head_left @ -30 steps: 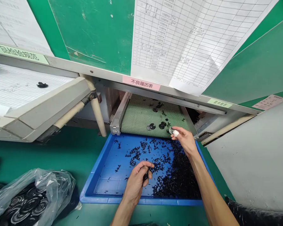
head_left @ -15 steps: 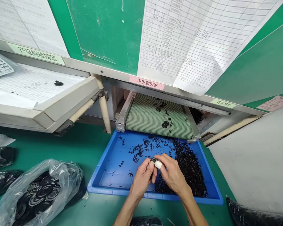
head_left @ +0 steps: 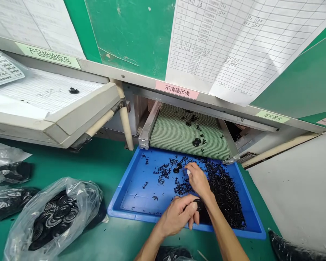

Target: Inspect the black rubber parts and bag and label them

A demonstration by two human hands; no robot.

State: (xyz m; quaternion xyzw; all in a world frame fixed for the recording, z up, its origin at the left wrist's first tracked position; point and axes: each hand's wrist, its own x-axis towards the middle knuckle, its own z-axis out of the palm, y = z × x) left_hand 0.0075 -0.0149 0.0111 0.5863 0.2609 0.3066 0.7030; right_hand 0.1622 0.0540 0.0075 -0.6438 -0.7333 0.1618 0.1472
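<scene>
My left hand (head_left: 177, 216) is closed around a round black plastic disc (head_left: 198, 204), held above the front part of the blue tray (head_left: 133, 216). Past it reaches my right hand (head_left: 199, 180), fingers partly stretched toward the back of the tray, with a white covering (head_left: 188, 172) on one digit. Just left of those fingertips are two black discs (head_left: 176, 170), with a small gap between them and the hand. Small black plastic scraps (head_left: 224, 195) are heaped at the tray's right side and scattered across its middle.
A green mesh conveyor belt (head_left: 170, 127) ends over the tray's back edge, carrying several black discs and scraps. At left, a clear plastic bag (head_left: 83, 197) holds many discs. A grey sloped stand (head_left: 78, 114) juts out above it. A white panel (head_left: 293, 177) rises at right.
My hands were together on a disc; now they are apart. The right has moved forward over the tray, the left toward me with a disc. Two discs now show near the right hand.
</scene>
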